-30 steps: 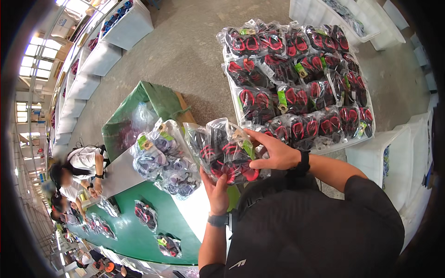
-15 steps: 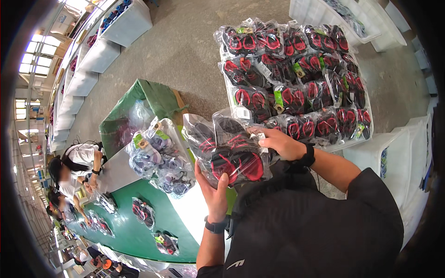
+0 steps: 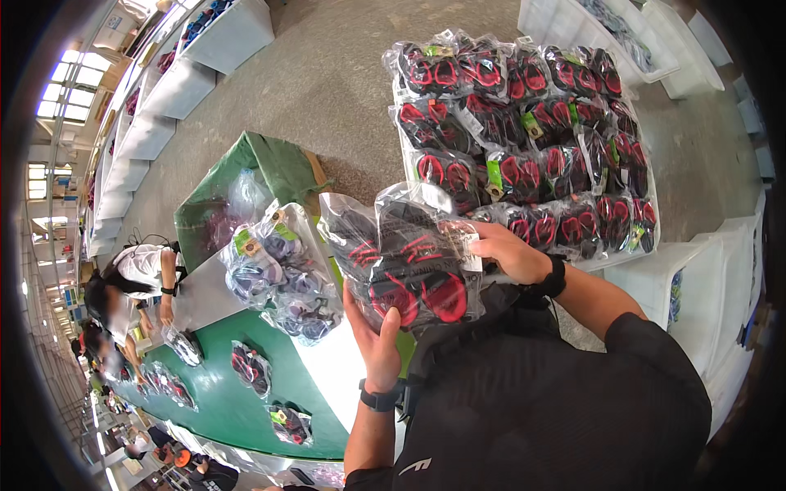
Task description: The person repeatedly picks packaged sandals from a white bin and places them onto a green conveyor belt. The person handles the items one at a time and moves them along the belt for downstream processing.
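Note:
A clear plastic bag of black-and-red shoes [image 3: 409,266] is held up in front of me. My left hand [image 3: 377,340] grips its lower left, with the thumb laid over the front of the bag. At the upper right, the fingers of my right hand [image 3: 512,255] pinch the bag's edge beside a white label [image 3: 472,254]. Black straps with red laces show through the upper part, and red insides show lower down. Just left of it lie several bagged grey-purple shoes [image 3: 282,274] on a white surface.
Rows of bagged black-and-red shoes [image 3: 524,176] fill a white container ahead right. Further left are a green cloth-covered bin [image 3: 246,155] and a green conveyor belt [image 3: 221,409] carrying bagged shoes. Co-workers [image 3: 135,274] handle bags there. White bins [image 3: 233,45] line the far left.
The bag has turned slightly, and its white label now shows by my right fingers. My right hand has shifted slightly right. Bags on the belt and a co-worker's hands have moved a little.

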Tool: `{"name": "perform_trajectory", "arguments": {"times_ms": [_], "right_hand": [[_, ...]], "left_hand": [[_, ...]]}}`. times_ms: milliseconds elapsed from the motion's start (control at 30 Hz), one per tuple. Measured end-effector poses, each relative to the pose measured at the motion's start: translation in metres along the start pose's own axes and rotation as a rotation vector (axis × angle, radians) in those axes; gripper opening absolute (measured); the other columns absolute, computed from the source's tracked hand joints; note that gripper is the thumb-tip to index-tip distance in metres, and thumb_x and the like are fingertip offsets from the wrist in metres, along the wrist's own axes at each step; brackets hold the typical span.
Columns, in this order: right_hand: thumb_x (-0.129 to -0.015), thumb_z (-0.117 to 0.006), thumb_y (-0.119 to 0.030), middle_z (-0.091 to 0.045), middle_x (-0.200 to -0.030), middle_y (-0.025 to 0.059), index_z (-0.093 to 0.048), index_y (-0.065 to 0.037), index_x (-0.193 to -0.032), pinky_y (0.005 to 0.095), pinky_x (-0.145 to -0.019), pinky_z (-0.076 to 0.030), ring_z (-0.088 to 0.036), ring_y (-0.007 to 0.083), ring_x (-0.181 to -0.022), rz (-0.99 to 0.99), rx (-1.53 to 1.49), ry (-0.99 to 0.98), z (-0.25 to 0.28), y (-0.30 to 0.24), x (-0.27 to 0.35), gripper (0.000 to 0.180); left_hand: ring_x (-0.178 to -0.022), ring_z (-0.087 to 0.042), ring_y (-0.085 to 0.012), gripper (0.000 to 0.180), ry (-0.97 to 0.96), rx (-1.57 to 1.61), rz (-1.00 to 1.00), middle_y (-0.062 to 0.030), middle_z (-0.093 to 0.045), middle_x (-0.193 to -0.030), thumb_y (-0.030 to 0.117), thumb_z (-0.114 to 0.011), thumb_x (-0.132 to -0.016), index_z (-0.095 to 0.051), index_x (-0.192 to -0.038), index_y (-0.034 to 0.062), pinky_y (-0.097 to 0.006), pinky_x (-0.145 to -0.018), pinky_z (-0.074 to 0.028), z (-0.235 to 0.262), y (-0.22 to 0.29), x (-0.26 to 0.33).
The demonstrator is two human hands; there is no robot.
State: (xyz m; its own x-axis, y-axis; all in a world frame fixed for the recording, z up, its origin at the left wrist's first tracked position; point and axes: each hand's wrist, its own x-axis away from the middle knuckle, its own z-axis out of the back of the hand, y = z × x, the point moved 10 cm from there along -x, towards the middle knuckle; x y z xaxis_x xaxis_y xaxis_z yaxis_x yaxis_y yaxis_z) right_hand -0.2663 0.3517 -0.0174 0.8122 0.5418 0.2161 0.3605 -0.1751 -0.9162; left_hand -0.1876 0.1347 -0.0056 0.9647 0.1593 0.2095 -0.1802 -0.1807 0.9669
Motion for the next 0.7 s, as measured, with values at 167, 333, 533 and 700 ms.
{"name": "perform_trajectory", "arguments": {"times_ms": [167, 333, 533, 700], "right_hand": [[-0.098, -0.043, -0.016, -0.059, -0.139, 0.0104, -0.042, 0.006, -0.148, 0.0298, -0.108, -0.037, -0.053, 0.0153, -0.125, 0.089, 0.055, -0.036, -0.003, -0.021, 0.001, 0.055], [-0.100, -0.050, -0.019, -0.059, -0.138, 0.0111, -0.037, 0.004, -0.151, 0.0319, -0.109, -0.037, -0.052, 0.0166, -0.127, 0.060, -0.019, -0.041, -0.003, -0.017, -0.002, 0.058], [-0.092, -0.071, -0.017, -0.044, -0.150, 0.0089, -0.026, -0.002, -0.157, 0.0347, -0.115, -0.034, -0.042, 0.0175, -0.137, 0.143, 0.093, -0.040, -0.009, 0.008, -0.015, 0.080], [-0.085, -0.065, -0.005, -0.069, -0.106, 0.0065, -0.060, 0.001, -0.120, 0.0322, -0.088, -0.055, -0.068, 0.0155, -0.096, -0.244, -0.357, 0.287, 0.053, 0.078, -0.035, 0.036]], "left_hand": [[-0.126, -0.049, -0.0197, 0.082, 0.008, -0.021, -0.062, -0.0114, -0.039, -0.149, 0.006, -0.059, -0.090, -0.015, -0.159, 0.0029, -0.033, -0.103, -0.043, -0.003, 0.010, -0.002], [-0.140, -0.034, -0.0229, 0.087, 0.047, -0.041, -0.002, -0.0134, -0.031, -0.157, 0.013, -0.068, -0.089, -0.016, -0.159, -0.0001, -0.038, -0.117, -0.025, 0.003, 0.004, -0.003], [-0.116, -0.055, -0.0179, 0.076, -0.053, -0.089, 0.116, -0.0118, -0.045, -0.142, 0.013, -0.061, -0.098, -0.017, -0.159, 0.0042, -0.031, -0.090, -0.049, -0.009, -0.017, -0.009], [-0.107, -0.063, -0.0179, 0.064, -0.175, -0.195, 0.250, -0.0130, -0.055, -0.128, 0.015, -0.062, -0.099, -0.031, -0.155, 0.0025, -0.031, -0.083, -0.055, 0.005, -0.046, -0.003]]}}
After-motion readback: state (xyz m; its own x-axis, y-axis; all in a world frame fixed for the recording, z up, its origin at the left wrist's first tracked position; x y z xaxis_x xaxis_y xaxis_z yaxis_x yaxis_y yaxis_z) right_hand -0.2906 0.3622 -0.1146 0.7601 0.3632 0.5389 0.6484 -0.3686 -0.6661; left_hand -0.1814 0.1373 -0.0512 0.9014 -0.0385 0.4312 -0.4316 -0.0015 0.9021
